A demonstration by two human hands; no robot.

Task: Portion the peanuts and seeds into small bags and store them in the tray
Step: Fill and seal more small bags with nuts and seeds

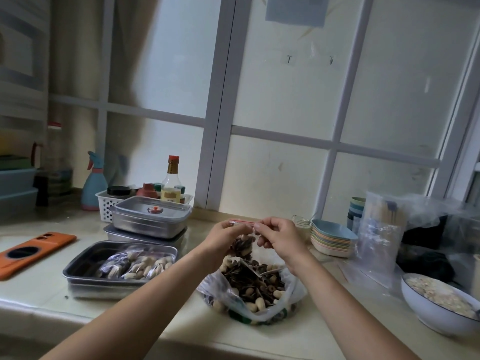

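countertop (33,289) | landmark: open bag of peanuts and seeds (255,289) | steel tray (91,258) just left of it | orange phone case (33,252) far left | lidded steel boxes (149,220) and white basket (106,203) behind-left | stacked dishes (331,239) behind-right | white bowl (426,310) right

Dim window backlight, blurred edges

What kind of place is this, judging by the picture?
Probably a home kitchen counter beside a window: a sauce bottle stands in a white basket, stacked bowls sit at the right, and a steel tray holds bagged peanuts.
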